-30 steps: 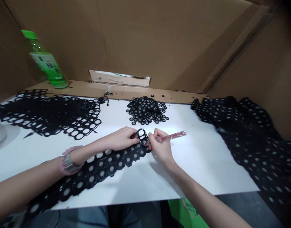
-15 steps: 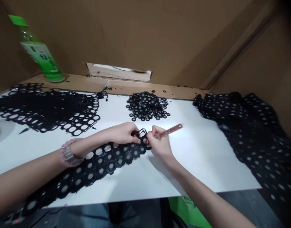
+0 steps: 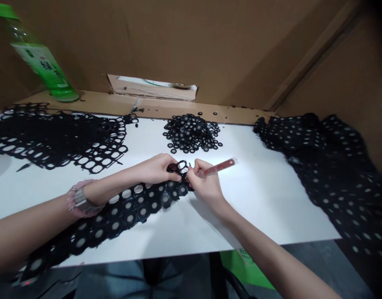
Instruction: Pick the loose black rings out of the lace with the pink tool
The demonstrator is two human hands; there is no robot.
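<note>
A strip of black rubber sheet with round holes (image 3: 122, 216) lies across the white table top (image 3: 256, 199) and runs under my left forearm. My left hand (image 3: 155, 168) pinches the strip's far end, where a few black rings (image 3: 177, 167) stick up. My right hand (image 3: 203, 182) touches that same end and holds a thin red tool (image 3: 220, 166) whose handle points to the right. A watch with a pink strap is on my left wrist.
A pile of loose black rings (image 3: 191, 133) sits behind my hands. A punched-out black web (image 3: 60, 137) lies at the left, a heap of unpunched sheet (image 3: 328, 166) at the right. A green bottle (image 3: 38, 58) stands at the back left. Cardboard walls (image 3: 209, 45) enclose the table.
Both hands have stayed on the strip's end, working it; the raised rings now lie lower and more bunched. The camera has tipped down a little, so everything sits higher in view.
</note>
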